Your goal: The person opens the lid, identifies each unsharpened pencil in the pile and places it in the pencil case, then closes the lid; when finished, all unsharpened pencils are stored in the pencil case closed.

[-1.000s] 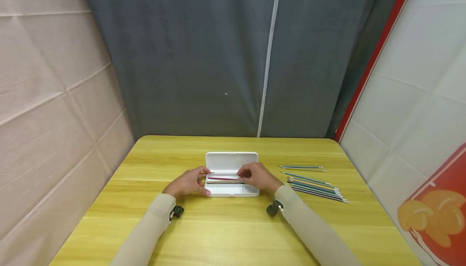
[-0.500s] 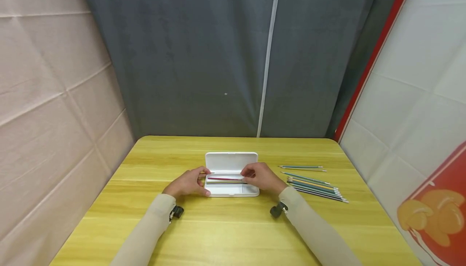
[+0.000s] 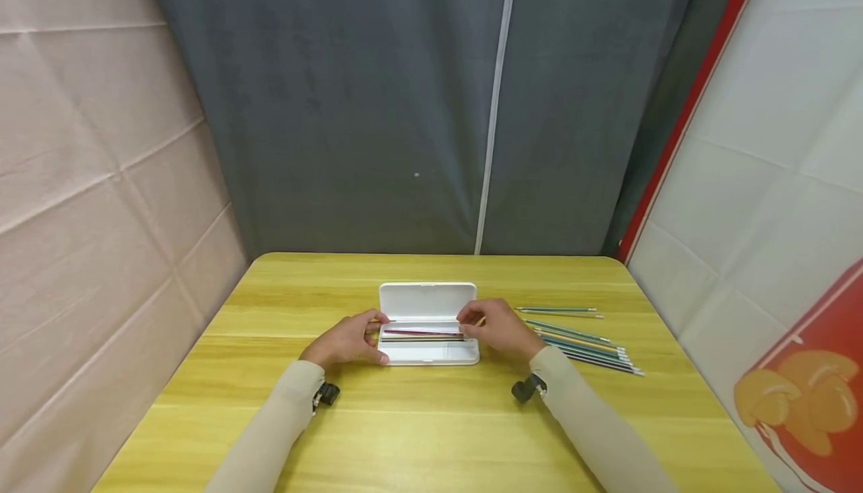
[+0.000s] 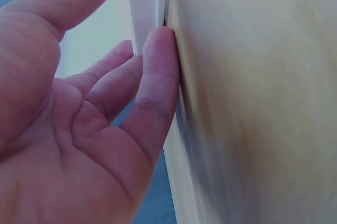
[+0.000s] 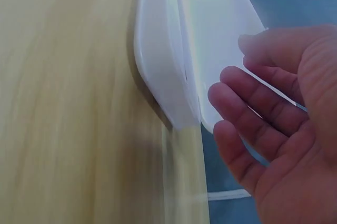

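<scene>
A white pencil case (image 3: 407, 354) lies on the table with its lid (image 3: 426, 301) raised at the back. Several pencils (image 3: 421, 335), one of them red, lie lengthwise inside. My left hand (image 3: 345, 340) grips the case's left end, thumb by the front corner and fingers behind; in the left wrist view its fingers touch the white end. Over the case's right end hovers my right hand (image 3: 500, 327). The right wrist view shows this hand (image 5: 284, 108) beside the case, its fingers loosely bent and nothing between them.
Right of the case, several dark, green and yellow pencils (image 3: 586, 349) lie in a loose slanted pile. Two more pencils (image 3: 558, 309) lie behind them. The wooden table (image 3: 431, 425) ends at a grey curtain (image 3: 364, 118).
My right hand has slid rightward along the case, leaving more of the pencils inside visible. The left hand has stayed at the left end.
</scene>
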`<state>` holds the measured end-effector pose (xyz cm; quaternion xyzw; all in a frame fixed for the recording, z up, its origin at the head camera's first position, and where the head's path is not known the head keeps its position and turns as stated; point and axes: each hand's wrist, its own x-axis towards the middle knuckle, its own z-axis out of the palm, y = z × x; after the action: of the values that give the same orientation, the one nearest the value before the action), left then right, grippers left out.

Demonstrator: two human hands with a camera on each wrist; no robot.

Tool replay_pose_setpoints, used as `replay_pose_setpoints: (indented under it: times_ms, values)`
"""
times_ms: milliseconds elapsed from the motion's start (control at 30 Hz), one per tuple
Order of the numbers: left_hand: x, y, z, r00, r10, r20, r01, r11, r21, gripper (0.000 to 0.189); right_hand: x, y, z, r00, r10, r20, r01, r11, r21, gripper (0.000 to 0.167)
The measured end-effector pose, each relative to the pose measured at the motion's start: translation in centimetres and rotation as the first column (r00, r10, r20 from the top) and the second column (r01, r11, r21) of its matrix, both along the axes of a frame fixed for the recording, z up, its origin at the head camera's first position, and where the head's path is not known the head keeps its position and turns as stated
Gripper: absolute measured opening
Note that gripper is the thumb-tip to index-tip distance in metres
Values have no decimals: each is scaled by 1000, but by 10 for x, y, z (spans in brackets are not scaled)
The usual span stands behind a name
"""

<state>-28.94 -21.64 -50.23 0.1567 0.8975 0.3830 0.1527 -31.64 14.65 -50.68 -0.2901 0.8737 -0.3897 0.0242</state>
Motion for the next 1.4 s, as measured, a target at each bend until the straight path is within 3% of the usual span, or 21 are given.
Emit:
replay_pose_setpoints:
  times_ms: [200, 367, 567, 867, 1133, 1400]
  values:
    - [-1, -2, -1, 1000, 2, -4, -2, 1000, -7, 75, 1, 13, 2, 999, -22, -44, 22, 1000, -7, 12]
    - [-1, -1, -2, 1000, 2, 4, -2, 1000, 2, 76, 3, 25, 3, 998, -60, -25, 60, 998, 0, 9]
    - [-1, -3, -4, 1000, 3, 15, -3, 1000, 6, 78, 4, 43, 8, 991, -133, 9, 133, 991, 20, 18]
    - [-1, -2, -4, 1000, -2, 4, 2, 1000, -1, 79, 6, 77, 10, 975, -222, -19, 222, 974, 41, 21]
    - [-2, -2, -5, 1000, -7, 6, 7, 1000, -9, 78, 12, 112, 6, 973, -230, -35, 231, 973, 14, 21]
    - [-2, -4, -3, 1000, -1, 7, 1, 1000, 2, 78, 17, 143, 1, 955, -290, -68, 293, 955, 39, 19]
